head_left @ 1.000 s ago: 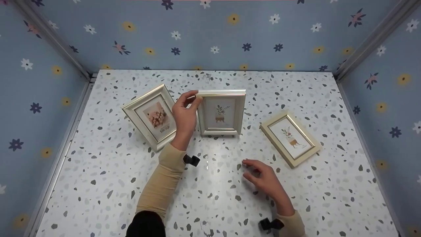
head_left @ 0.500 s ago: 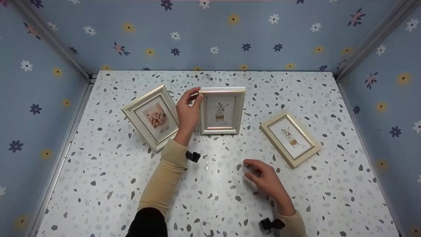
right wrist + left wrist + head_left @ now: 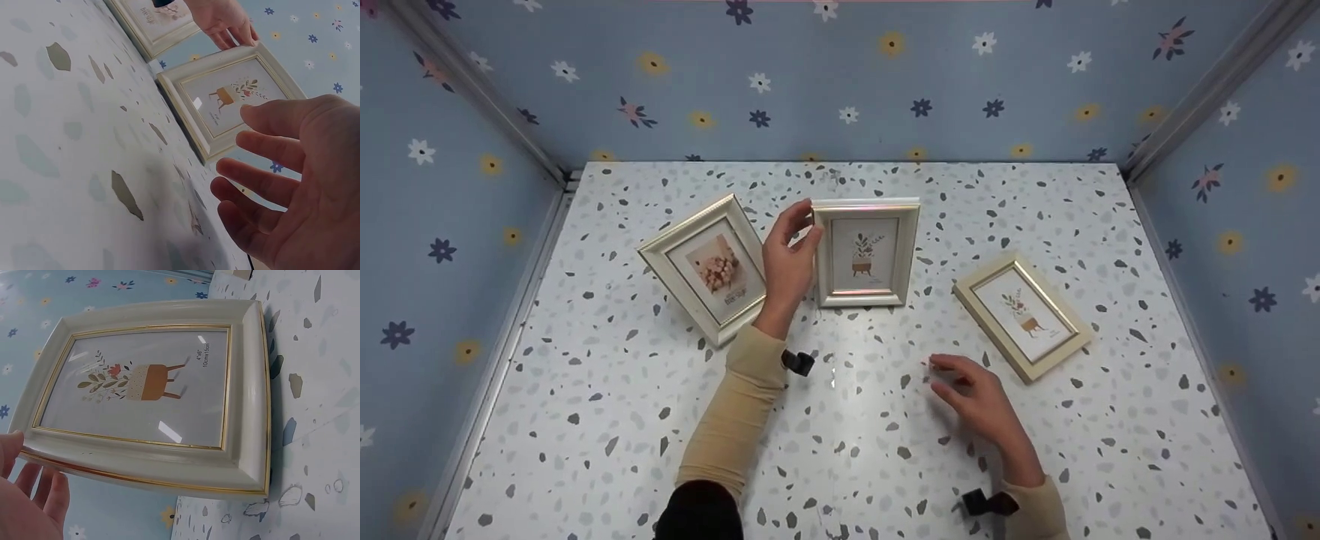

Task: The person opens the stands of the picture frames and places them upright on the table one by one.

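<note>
A cream picture frame (image 3: 865, 255) with gold trim and a potted-plant print stands upright near the middle of the table. My left hand (image 3: 789, 259) is at its upper left side, thumb and fingertips right at the edge with loosely bent fingers. In the left wrist view, the thumb (image 3: 12, 443) overlaps the frame's corner and the other fingers (image 3: 58, 498) lie along the side edge. My right hand (image 3: 976, 397) hovers over the table in front and to the right, holding nothing. Its fingers are spread and relaxed in the right wrist view.
On the left a larger cream frame (image 3: 682, 279) with a flower photo stands turned, close to my left forearm. A flatter pale-gold frame (image 3: 997, 330) with a plant print is at the right. Blue floral walls (image 3: 840, 82) enclose the speckled table (image 3: 840, 465).
The middle frame tipped back a little and then stayed put. My left thumb has slid off its front face to the side. The right hand has shifted slightly right.
</note>
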`<state>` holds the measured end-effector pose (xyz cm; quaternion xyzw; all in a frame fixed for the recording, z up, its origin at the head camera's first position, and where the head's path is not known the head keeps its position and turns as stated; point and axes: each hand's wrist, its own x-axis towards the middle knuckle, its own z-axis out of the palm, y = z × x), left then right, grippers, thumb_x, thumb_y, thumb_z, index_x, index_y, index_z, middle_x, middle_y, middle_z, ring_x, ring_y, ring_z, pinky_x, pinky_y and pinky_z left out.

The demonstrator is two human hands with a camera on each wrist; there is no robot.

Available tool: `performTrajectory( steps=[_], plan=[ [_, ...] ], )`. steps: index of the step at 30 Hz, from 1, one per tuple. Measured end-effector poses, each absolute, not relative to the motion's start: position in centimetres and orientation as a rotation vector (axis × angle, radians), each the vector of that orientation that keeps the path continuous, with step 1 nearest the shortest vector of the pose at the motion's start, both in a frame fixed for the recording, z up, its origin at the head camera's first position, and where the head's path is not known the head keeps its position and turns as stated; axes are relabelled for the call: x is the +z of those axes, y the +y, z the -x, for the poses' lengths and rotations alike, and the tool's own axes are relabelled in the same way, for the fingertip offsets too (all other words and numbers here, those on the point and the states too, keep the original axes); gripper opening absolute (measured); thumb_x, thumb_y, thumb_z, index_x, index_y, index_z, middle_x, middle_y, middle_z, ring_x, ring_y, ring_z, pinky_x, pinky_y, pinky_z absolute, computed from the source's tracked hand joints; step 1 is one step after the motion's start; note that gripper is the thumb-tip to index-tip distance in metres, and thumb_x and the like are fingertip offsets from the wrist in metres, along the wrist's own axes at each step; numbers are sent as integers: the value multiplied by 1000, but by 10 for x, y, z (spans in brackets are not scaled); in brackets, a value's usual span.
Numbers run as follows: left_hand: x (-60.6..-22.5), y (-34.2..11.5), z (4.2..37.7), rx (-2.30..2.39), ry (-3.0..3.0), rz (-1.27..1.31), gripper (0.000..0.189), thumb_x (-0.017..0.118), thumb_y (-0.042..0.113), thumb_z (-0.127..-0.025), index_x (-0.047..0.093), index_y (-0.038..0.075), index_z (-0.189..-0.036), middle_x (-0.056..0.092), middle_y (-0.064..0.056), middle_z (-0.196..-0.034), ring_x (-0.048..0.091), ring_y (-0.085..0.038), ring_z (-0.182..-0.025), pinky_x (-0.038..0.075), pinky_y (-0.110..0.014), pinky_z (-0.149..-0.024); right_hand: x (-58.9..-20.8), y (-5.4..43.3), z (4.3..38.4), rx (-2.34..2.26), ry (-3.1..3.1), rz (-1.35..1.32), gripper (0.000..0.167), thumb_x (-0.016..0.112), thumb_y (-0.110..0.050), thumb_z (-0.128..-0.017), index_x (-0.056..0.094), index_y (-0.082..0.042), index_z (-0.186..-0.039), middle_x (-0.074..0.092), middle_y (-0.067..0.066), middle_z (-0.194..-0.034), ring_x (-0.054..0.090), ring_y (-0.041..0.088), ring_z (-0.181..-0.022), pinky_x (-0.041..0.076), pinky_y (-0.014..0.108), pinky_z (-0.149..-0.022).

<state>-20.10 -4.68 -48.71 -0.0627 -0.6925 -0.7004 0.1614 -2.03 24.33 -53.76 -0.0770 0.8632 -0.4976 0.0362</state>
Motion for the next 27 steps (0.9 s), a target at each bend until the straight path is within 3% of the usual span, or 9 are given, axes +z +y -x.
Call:
performTrajectory(
  steps=[6,9,16,20,23,27],
  plan=[
    [-485,-45,179,-2002,-1990,130,44,63,4,-97,52,-1,-140,53,-17,-141,50,-35,-129,44,-42,-105,-538,254,20,-1589,2664,190,38,73,-13,-92,66,-4,-128,67,5,-123,61,27,-114,51,51,-92],
    [-477,-44,159,-2007,-2023,80,43,62,1,-97,51,-4,-139,52,-19,-140,48,-37,-130,41,-49,-106,-537,260,20,-1599,2684,158,36,72,-12,-93,66,-4,-127,66,5,-125,61,26,-114,51,49,-92],
    [-495,-47,133,-2092,-2059,68,38,59,4,-99,53,-5,-135,55,-20,-137,52,-36,-125,45,-42,-103,-512,270,22,-1617,2741,43,32,68,-1,-93,65,5,-124,64,19,-125,60,36,-113,50,53,-92],
    [-516,-50,126,-2161,-2082,43,33,59,8,-101,56,-4,-131,58,-20,-134,56,-32,-119,45,-41,-101,-507,285,31,-1578,2788,3,30,67,-4,-95,66,2,-124,65,18,-123,62,34,-111,55,36,-85],
    [-522,-51,118,-2217,-2105,0,29,59,12,-101,58,0,-128,61,-15,-130,57,-25,-116,45,-40,-101,-514,301,41,-1563,2816,-10,29,67,-11,-97,67,-2,-124,66,14,-122,62,29,-111,51,23,-84],
    [-528,-50,106,-2248,-2141,-23,25,60,14,-101,61,4,-124,64,-10,-125,60,-21,-113,47,-36,-99,-516,318,53,-1516,2884,-1,30,67,-18,-97,68,-3,-124,67,12,-119,61,25,-110,48,17,-86]
  ],
)
